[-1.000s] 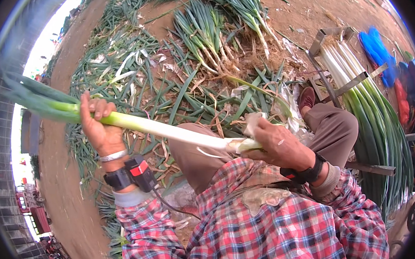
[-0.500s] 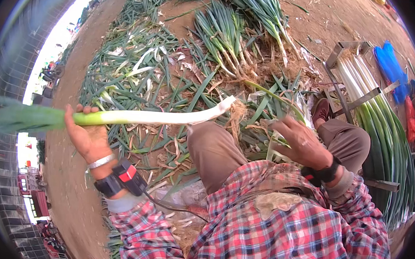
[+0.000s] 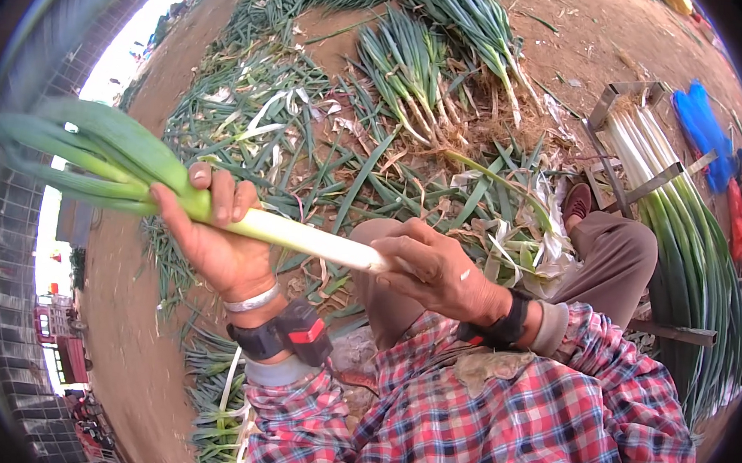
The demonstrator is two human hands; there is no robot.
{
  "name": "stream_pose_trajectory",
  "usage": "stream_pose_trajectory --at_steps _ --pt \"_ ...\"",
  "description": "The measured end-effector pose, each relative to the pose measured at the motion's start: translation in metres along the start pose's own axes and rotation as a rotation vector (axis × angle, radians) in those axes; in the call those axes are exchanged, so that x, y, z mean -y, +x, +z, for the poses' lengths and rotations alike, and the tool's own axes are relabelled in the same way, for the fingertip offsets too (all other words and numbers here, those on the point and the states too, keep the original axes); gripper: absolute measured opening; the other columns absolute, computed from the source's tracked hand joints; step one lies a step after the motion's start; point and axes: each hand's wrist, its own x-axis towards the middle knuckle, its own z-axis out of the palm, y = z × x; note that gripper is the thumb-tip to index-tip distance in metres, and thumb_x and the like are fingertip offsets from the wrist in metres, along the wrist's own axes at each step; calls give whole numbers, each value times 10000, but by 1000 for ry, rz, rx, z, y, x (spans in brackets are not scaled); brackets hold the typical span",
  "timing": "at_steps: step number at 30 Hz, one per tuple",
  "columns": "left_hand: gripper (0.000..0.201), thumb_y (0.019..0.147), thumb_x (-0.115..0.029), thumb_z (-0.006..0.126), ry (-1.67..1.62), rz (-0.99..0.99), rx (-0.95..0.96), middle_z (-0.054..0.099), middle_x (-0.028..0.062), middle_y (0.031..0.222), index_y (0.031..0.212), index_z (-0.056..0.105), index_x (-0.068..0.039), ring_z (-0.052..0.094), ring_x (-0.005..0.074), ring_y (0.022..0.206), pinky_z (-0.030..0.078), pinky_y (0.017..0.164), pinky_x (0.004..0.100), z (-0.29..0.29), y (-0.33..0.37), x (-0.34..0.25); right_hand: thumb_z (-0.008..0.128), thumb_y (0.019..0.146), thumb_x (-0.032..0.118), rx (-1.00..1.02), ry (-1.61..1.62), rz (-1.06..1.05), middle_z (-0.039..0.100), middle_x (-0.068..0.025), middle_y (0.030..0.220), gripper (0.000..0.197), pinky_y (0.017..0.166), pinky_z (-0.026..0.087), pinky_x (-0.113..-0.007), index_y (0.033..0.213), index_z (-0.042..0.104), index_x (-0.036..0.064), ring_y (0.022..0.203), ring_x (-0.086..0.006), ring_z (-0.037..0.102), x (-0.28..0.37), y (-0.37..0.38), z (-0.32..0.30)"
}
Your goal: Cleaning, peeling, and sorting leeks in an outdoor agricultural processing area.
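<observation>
A long green onion (image 3: 302, 238) lies across in front of me, its leaves fanning out to the left and its white shank pointing right. Around the pale green part, just below the leaves, my left hand (image 3: 220, 230) is wrapped. My right hand (image 3: 446, 271) pinches the white shank near its lower end, thumb and fingers closed on it. The root end is hidden behind the right hand. Both wrists carry dark strapped devices, and a pale band circles the left wrist.
Stripped leaves (image 3: 264, 155) litter the ground ahead. Beyond them lie untrimmed green onions (image 3: 409, 62) with roots. At the right, a metal rack (image 3: 650, 178) holds a bundle of clean green onions (image 3: 688, 245). Blue plastic (image 3: 704, 126) lies past it.
My left hand has moved right with the green onion, which now slopes down to the right. My right hand has moved left from the loose leaves and taken hold of the white shank.
</observation>
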Motion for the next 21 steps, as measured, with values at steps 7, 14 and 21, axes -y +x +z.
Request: stream_pose_trajectory --at_steps 7,14,21 --pt "359 954 -416 540 355 137 -507 476 17 826 941 472 -64 427 109 635 408 585 272 12 3 26 681 790 59 -216 -328 -60 557 -95 920 197 702 471 -367 961 583 53 835 -281 554 -15 -6 7" --pt "314 959 -404 536 395 191 -515 490 -3 890 1049 450 -115 466 90 692 413 589 263 10 -2 30 661 793 99 -134 -268 96 534 -106 819 152 677 447 -385 909 574 53 789 -301 538 -25 0 5" --pt "407 986 -437 433 304 195 -522 561 71 1041 1151 481 -67 545 186 855 473 753 354 15 -11 26 669 811 129 -286 -324 -60 574 -130 877 302 719 471 -379 1078 561 41 814 -339 565 -33 7 -9"
